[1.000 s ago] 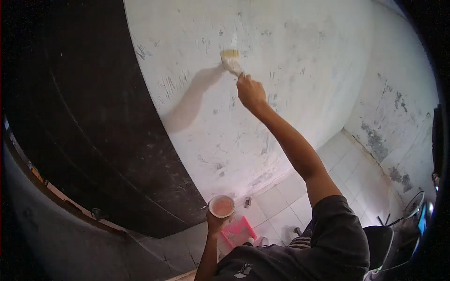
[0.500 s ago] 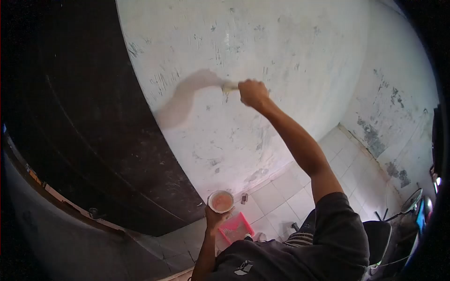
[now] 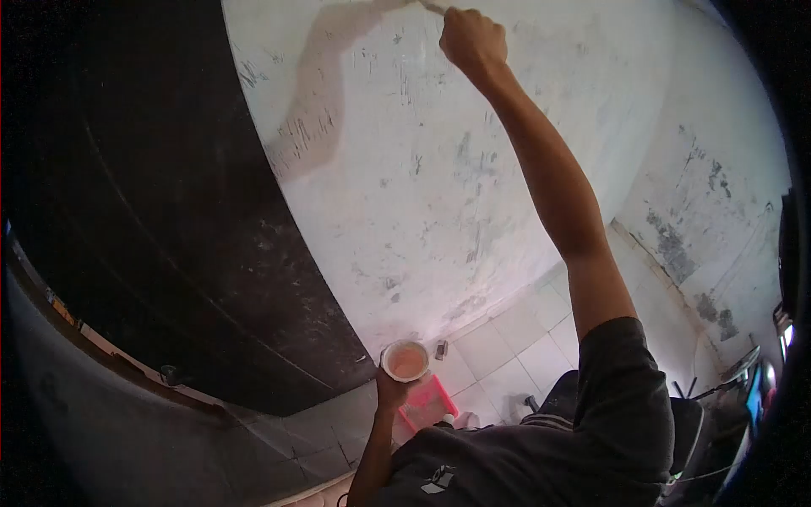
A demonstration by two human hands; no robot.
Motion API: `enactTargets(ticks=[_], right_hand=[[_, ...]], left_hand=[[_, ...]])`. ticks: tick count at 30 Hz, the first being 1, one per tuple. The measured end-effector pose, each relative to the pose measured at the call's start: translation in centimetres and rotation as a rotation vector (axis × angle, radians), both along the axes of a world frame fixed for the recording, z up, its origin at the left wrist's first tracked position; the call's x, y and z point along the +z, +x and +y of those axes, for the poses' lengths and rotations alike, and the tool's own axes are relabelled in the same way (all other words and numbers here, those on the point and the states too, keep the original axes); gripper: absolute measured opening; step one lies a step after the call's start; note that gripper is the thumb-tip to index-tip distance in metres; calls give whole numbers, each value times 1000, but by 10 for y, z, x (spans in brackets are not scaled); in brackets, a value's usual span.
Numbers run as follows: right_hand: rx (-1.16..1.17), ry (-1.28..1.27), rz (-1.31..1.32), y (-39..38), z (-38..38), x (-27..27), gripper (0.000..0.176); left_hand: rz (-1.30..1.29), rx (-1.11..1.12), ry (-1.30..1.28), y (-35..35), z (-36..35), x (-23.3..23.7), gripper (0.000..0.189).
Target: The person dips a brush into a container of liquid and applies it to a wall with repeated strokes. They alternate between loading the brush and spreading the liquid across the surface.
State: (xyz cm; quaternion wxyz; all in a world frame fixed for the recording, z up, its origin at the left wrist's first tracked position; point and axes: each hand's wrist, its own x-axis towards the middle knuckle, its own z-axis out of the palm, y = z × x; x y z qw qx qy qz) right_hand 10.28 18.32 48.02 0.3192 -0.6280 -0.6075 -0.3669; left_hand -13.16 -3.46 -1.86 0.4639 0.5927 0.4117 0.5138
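My right hand (image 3: 475, 38) is raised to the top of the view, its fingers wrapped round a paintbrush (image 3: 432, 8). The brush reaches left from the fist to the whitish wall (image 3: 439, 203); its tip is partly cut off by the top edge. Dark scratches and patches mark the wall, and the arm's shadow falls on it. Low in the view, my left hand (image 3: 391, 389) grips a white cup (image 3: 405, 362) from below and the side. The cup is upright and holds a pinkish liquid.
A dark door or panel (image 3: 169, 211) borders the wall on the left. Under the cup, a pink tray (image 3: 432, 404) sits on the tiled floor (image 3: 498, 346), with a small object (image 3: 441, 350) by the wall. At right stand a chair back (image 3: 688, 431) and a fan-like object (image 3: 743, 363).
My right hand has moved upward along the wall with the brush, and its shadow has gone up too. The cup in my left hand has shifted slightly up and right.
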Motion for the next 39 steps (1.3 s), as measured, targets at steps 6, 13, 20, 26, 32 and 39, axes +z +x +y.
enactTargets(ticks=[6, 13, 20, 26, 32, 39], right_hand=[[60, -3, -64, 2, 12, -17, 18], [137, -269, -256, 5, 8, -156, 14], [207, -685, -75, 28, -38, -233, 18], [653, -989, 102, 21, -112, -203, 22], [919, -1418, 196, 3, -147, -215, 22], [1018, -1429, -34, -22, -151, -257, 18]], left_hand=[[-6, -21, 29, -1, 2, 11, 58], [-121, 10, 18, -7, 9, -3, 61], [80, 92, 40, -4, 10, 23, 68], [83, 90, 134, -2, 1, 49, 66], [-49, 53, 56, 4, -5, 51, 66], [33, 90, 100, 0, -6, 29, 68]])
